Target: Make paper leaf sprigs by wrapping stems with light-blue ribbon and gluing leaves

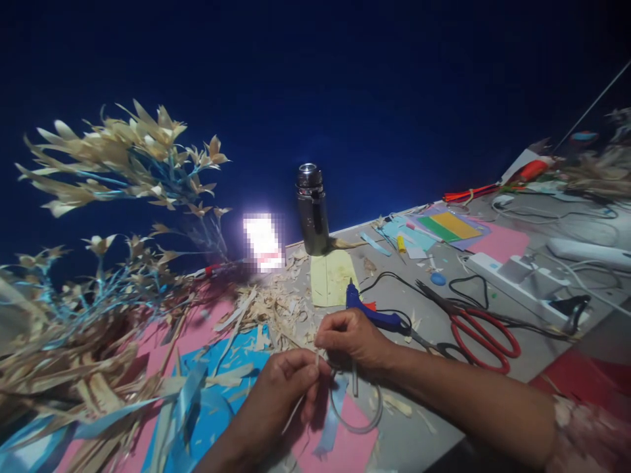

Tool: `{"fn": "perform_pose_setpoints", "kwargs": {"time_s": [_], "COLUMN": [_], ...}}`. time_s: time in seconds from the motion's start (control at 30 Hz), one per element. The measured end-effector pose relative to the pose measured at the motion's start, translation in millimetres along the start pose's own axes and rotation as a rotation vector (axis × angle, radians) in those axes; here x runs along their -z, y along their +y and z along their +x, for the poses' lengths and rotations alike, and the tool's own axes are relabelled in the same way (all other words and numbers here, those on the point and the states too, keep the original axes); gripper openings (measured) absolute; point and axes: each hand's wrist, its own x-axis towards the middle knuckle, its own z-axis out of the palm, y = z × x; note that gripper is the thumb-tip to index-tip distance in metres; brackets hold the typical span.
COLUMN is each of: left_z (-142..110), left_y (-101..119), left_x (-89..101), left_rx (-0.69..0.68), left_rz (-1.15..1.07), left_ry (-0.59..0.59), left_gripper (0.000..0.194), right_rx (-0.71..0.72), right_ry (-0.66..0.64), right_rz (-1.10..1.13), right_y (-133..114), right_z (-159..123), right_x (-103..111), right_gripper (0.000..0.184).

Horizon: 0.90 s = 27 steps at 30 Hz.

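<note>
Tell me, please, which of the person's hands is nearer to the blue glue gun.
Right: the right hand is just on the near side of the blue glue gun, while the left hand is farther off, lower and to its left in the picture.

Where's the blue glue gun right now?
Head view, slightly right of centre: the blue glue gun lies just beyond the right hand, between the yellow paper and the red-handled scissors.
</note>
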Motion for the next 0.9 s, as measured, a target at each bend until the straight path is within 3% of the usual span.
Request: {"fn": "perform_pose_setpoints", "kwargs": {"time_s": [0.1, 0.2, 0.27, 0.4, 0.57, 0.73, 0.9], "left_z": [0.4, 2.0, 2.9, 3.0, 2.3, 1.7, 1.1], "left_y": [-3.2, -7.4, -9.1, -9.1, -7.0, -5.3, -3.8], "left_x": [1.3, 5.6, 8.0, 7.2, 1.7, -0.7, 1.3], "left_rx": [-0.019, -0.015, 0.008, 0.059, 0.033, 0.006, 0.015], "left_rz": [0.018, -0.036, -0.08, -0.135, -0.052, 0.025, -0.052], "left_ry": [0.005, -0.052, -0.099, -0.134, -0.023, 0.018, -0.033], "left_gripper": [0.037, 0.035, 0.032, 0.031, 0.036, 0.036, 0.038], "right_rx": [-0.028, -0.013, 0.021, 0.06, 0.083, 0.109, 0.021], "right_ry": [-0.097, -0.297, -0.347, -0.258, -0.115, -0.054, -0.261], "right_rz": [0.055, 0.049, 0.015, -0.006, 0.004, 0.038, 0.068], "right_y": [-1.2, -4.0, -5.1, -4.0, 0.3, 3.4, -3.2], "right_z": [-2.8, -6.5, -7.6, -6.1, -4.2, -6.1, -10.7], "right_x": [2.5, 5.2, 5.6, 3.7, 2.7, 2.6, 2.3], "right_gripper": [0.044, 0.047, 0.043, 0.038, 0.036, 0.038, 0.044]}}
